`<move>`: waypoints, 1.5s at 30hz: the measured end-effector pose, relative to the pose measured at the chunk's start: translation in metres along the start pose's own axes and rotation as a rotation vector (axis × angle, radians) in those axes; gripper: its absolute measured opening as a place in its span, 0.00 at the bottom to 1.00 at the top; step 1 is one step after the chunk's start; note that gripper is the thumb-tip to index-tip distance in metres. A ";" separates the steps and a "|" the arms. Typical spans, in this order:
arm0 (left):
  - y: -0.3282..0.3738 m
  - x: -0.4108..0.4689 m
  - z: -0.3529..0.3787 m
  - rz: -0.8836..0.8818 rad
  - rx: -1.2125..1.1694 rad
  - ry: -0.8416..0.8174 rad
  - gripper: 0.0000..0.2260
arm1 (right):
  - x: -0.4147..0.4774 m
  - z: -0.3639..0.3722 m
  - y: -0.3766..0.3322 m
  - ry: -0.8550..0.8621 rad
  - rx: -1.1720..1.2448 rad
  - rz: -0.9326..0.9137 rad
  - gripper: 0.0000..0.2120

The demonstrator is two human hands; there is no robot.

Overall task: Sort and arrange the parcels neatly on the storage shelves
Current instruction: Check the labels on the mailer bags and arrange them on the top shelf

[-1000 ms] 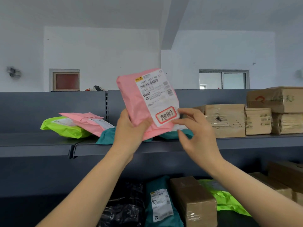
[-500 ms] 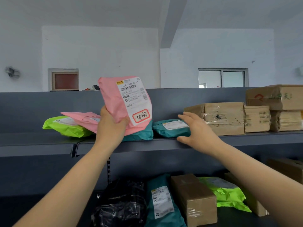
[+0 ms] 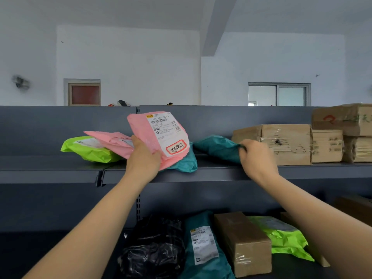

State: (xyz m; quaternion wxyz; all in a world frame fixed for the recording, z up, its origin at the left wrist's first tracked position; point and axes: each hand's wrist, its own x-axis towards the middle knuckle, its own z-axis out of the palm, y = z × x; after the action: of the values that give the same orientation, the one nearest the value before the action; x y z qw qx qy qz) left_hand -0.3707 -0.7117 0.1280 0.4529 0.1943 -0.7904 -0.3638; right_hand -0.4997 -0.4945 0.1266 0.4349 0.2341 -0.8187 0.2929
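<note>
My left hand (image 3: 144, 158) grips the lower edge of a pink mailer bag (image 3: 159, 135) with a white label, held upright and tilted over the upper shelf (image 3: 201, 174). It leans in front of a teal bag (image 3: 184, 162) lying on the shelf. My right hand (image 3: 256, 158) pinches the near end of a second teal bag (image 3: 216, 147), which is lifted at an angle beside the cardboard boxes (image 3: 285, 143). Another pink bag (image 3: 111, 140) and a lime green bag (image 3: 88, 149) lie to the left.
More taped cardboard boxes (image 3: 342, 129) are stacked at the far right of the upper shelf. On the lower shelf lie a black bag (image 3: 155, 246), a teal bag (image 3: 203, 248), a long cardboard box (image 3: 241, 242) and a lime green bag (image 3: 281, 238).
My left hand has kept the pink bag over the left teal bag. My right hand, flat on the right teal bag before, now pinches it and has raised and turned it, hiding its label.
</note>
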 end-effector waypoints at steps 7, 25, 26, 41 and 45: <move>-0.004 0.000 -0.005 -0.028 -0.349 0.059 0.30 | 0.002 -0.017 -0.023 0.106 0.333 -0.100 0.06; -0.004 -0.008 -0.004 0.025 -0.399 0.086 0.31 | -0.003 -0.012 -0.038 -0.602 0.257 0.263 0.48; -0.004 -0.008 -0.004 0.026 -0.402 0.084 0.31 | -0.001 -0.013 -0.039 -0.609 0.283 0.273 0.49; 0.001 -0.022 -0.010 0.109 -0.434 0.146 0.39 | -0.010 -0.001 -0.035 -0.279 1.012 0.399 0.42; 0.002 -0.022 -0.014 0.169 -0.419 0.189 0.37 | -0.010 -0.010 -0.035 -0.115 1.062 0.313 0.33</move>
State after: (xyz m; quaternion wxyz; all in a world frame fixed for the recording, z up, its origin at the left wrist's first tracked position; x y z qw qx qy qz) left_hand -0.3469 -0.7019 0.1214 0.5842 0.0625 -0.6654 -0.4605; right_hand -0.4673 -0.5116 0.1322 0.1632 0.3125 -0.6058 0.7132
